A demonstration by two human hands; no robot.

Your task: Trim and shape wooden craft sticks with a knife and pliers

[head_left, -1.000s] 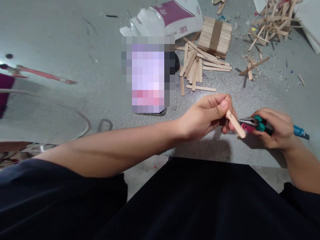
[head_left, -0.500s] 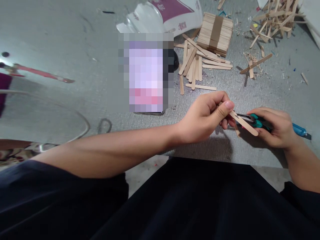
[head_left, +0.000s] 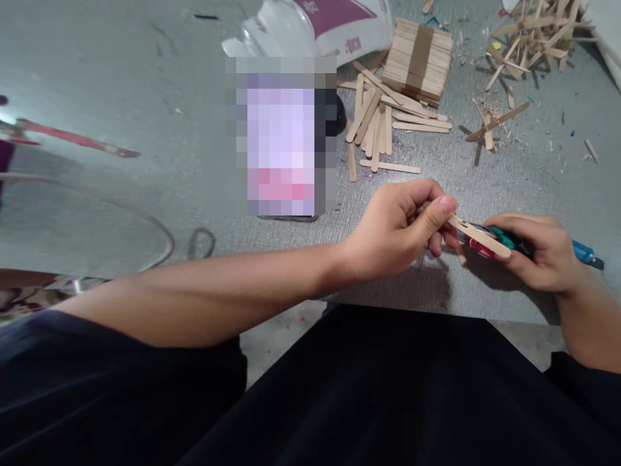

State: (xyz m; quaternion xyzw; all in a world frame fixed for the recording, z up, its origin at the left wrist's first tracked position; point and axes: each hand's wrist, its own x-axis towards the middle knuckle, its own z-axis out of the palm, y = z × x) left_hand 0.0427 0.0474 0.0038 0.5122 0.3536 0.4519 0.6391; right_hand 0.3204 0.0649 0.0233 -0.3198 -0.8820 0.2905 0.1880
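We see the left forearm reaching in a long slant from the lower left, its hand (head_left: 402, 220) turned with the thumb uppermost, pinching one end of a flat wooden stick (head_left: 490, 243). The stick sits above the near part of the bench (head_left: 272, 262), between both hands, its free end pointing right and toward us. The right forearm comes in from the lower right, and the right hand (head_left: 546, 249) is wrapped around green-and-black pliers (head_left: 514, 238). Their tips lie behind the stick, so we cannot tell whether they bite it. A blue tool (head_left: 583, 251) lies just beyond that hand.

Farther back, we find a white-and-purple package (head_left: 352, 29) lying on its side; we cannot make out its contents. Right of it, a brown band (head_left: 420, 61) holds a bundle of sticks (head_left: 440, 61), with loose sticks (head_left: 381, 133) scattered in front and a tangled stick heap (head_left: 543, 40) to the right.
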